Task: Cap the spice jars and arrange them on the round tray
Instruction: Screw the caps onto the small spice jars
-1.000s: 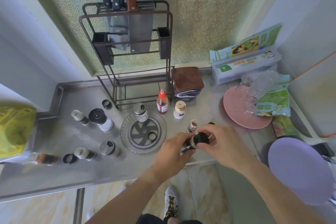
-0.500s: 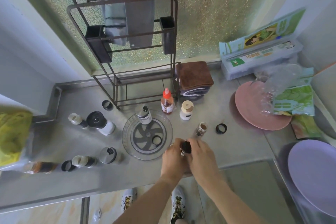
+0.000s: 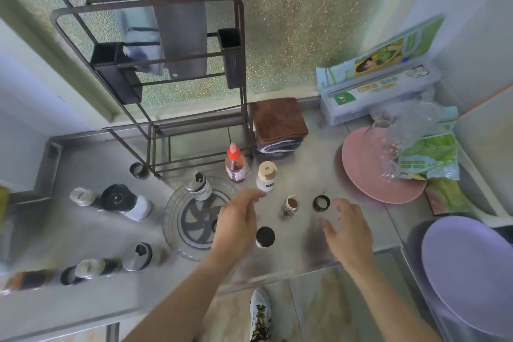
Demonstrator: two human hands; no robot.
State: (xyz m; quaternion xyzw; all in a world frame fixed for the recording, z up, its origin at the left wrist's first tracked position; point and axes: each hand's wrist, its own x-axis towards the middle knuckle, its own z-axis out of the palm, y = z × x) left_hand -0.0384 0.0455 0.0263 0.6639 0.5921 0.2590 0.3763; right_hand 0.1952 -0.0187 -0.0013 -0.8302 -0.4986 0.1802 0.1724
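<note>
A black-capped spice jar (image 3: 265, 236) stands on the steel counter between my hands. My left hand (image 3: 236, 221) hovers open just left of it, over the right rim of the clear round tray (image 3: 172, 219). My right hand (image 3: 347, 230) is open to the jar's right, holding nothing. An uncapped jar of brown spice (image 3: 290, 205) and a loose black cap (image 3: 321, 203) sit just beyond. One silver-topped jar (image 3: 197, 185) stands on the tray's far side. More jars lie at the left: a black-topped grinder (image 3: 125, 201), an open jar (image 3: 83, 197), another silver-topped jar (image 3: 141, 256).
A knife rack (image 3: 177, 69) stands behind the tray. A red-capped bottle (image 3: 235, 164) and a white bottle (image 3: 266, 176) stand beside it. A folded brown cloth (image 3: 279, 122), a pink plate (image 3: 369, 172), and a purple plate (image 3: 472, 272) are on the right.
Both hands held the jar and its black cap together; now the capped jar stands on the counter and both hands have let go and spread apart.
</note>
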